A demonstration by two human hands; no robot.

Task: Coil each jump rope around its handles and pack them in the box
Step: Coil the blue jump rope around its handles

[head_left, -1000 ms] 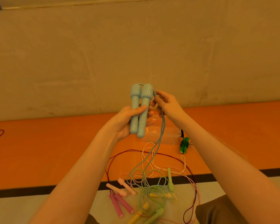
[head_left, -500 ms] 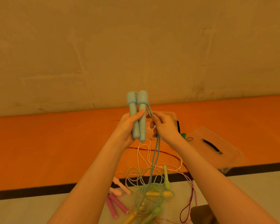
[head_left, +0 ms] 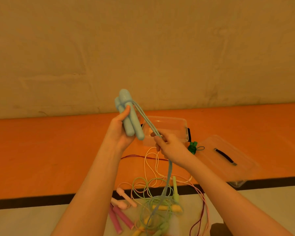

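Note:
My left hand (head_left: 121, 132) grips the two light blue jump rope handles (head_left: 129, 118) side by side, raised and tilted left. The doubled blue rope (head_left: 146, 121) runs from the handle tops down to my right hand (head_left: 170, 147), which pinches it in front of the clear plastic box (head_left: 180, 123). Below my right hand the blue rope hangs down into a tangle of ropes on the floor. The box stands open on the orange floor, with its bottom partly hidden behind my right hand.
The clear lid (head_left: 228, 160) with a dark handle lies right of the box. A coiled green rope (head_left: 193, 147) lies beside the box. Near me lie pink handles (head_left: 121, 217), pale pink handles (head_left: 124, 196), yellow handles (head_left: 167, 207) and green handles (head_left: 174, 189) with tangled ropes. A wall stands behind.
My right hand has slid down and right along the blue rope, pulling it taut away from the handles. My left hand tilted the handles leftward. The view dropped, showing more floor.

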